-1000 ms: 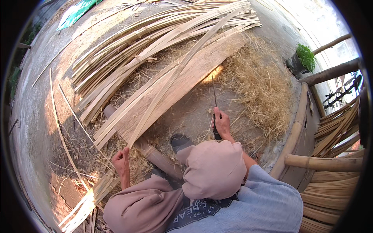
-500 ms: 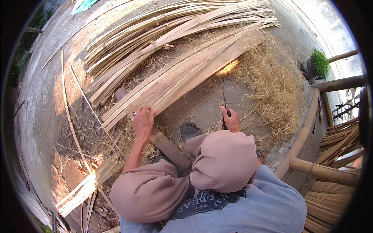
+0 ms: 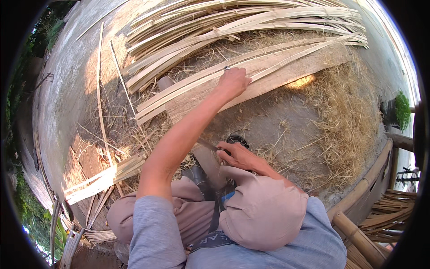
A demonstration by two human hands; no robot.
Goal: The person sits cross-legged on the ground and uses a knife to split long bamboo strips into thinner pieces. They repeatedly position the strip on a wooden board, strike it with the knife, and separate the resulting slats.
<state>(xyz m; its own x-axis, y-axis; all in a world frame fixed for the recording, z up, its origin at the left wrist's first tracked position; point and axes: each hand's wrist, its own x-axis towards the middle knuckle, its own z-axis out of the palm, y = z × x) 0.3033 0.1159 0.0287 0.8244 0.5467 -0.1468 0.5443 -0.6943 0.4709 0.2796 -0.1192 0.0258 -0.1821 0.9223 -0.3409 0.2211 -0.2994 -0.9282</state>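
My left hand (image 3: 234, 84) reaches out over a long wooden board (image 3: 300, 75), its fingers closed on a pale bamboo strip (image 3: 304, 54) that runs from the hand toward the far right. The hand and forearm cover part of the board and the strip's near portion. Two more flat strips (image 3: 192, 83) lie along the board's far edge. Close to my knees, my right hand (image 3: 239, 156) is wrapped round a knife (image 3: 208, 144) with a dark handle, its blade pointing left. The blade is above a wooden piece (image 3: 208, 161) between my legs.
Behind the board lies a large pile of bamboo strips (image 3: 188, 40). Thin shavings (image 3: 345, 121) heap up at the right. A short bundle of split strips (image 3: 105, 177) rests at the lower left. A bamboo rail (image 3: 365, 184) and a potted plant (image 3: 402, 110) stand on the right.
My left hand has moved away from the board's near end, farther out and right along the strip. My right hand has swung the knife from pointing away to pointing left, nearer my legs.
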